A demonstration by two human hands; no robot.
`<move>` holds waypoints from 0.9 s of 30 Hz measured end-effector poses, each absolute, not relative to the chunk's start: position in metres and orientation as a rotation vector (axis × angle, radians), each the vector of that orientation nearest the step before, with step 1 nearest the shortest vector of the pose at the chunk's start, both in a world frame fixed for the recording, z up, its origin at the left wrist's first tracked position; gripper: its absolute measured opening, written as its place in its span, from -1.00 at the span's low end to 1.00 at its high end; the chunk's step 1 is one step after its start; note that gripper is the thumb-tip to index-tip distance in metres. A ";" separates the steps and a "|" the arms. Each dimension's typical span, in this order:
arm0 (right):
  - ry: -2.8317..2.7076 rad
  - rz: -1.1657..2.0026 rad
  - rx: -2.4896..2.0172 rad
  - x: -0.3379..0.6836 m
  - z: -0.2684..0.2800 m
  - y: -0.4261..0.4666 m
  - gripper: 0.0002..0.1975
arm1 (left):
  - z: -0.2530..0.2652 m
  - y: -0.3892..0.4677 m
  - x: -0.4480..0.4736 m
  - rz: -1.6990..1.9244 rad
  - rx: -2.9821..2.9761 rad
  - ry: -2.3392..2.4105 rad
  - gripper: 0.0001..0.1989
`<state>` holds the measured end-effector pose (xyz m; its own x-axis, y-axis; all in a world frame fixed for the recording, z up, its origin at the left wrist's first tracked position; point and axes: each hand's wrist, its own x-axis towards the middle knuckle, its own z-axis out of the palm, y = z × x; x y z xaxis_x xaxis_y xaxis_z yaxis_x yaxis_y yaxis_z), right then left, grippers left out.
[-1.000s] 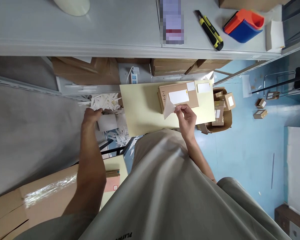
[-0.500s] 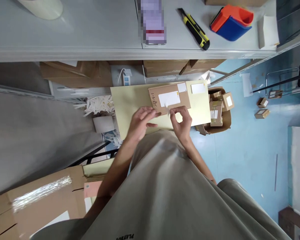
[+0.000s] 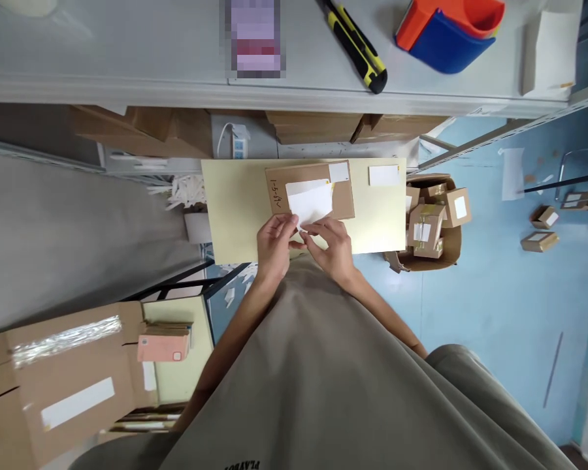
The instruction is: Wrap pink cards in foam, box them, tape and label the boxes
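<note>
A flat brown cardboard parcel (image 3: 343,199) with handwriting on its left end lies on the pale yellow board (image 3: 235,202). Over the parcel is a white label (image 3: 312,201), its near corner raised toward me. My left hand (image 3: 273,247) pinches that corner between thumb and finger. Close beside it, my right hand (image 3: 334,249) is also closed at the label's near edge, fingertips almost meeting the left ones. A smaller white sticker (image 3: 339,172) sits at the parcel's far right corner. Another white label (image 3: 384,175) lies on the board to the right.
On the grey shelf (image 3: 151,59) ahead lie a yellow-black utility knife (image 3: 357,49) and an orange-blue holder (image 3: 448,36). An open carton (image 3: 451,248) of small boxes stands on the floor at right. Pink-topped packets (image 3: 163,348) and a large carton (image 3: 78,365) are at lower left.
My right hand has moved left to meet my left hand, and the white piece it held now shows as a label spread over the parcel. The view has shifted slightly.
</note>
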<state>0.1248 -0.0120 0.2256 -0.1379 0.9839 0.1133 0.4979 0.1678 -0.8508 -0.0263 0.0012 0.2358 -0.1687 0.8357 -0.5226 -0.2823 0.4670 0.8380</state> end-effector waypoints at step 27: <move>-1.179 1.321 -1.648 0.196 0.163 0.020 -0.56 | 0.188 -0.008 -0.032 1.036 0.772 1.851 -0.55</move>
<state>0.1961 0.0199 0.1630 0.0626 0.9425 -0.3284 0.2197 -0.3339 -0.9166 -0.0323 -0.0080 0.1877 -0.4425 0.8134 -0.3777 0.1032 0.4646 0.8795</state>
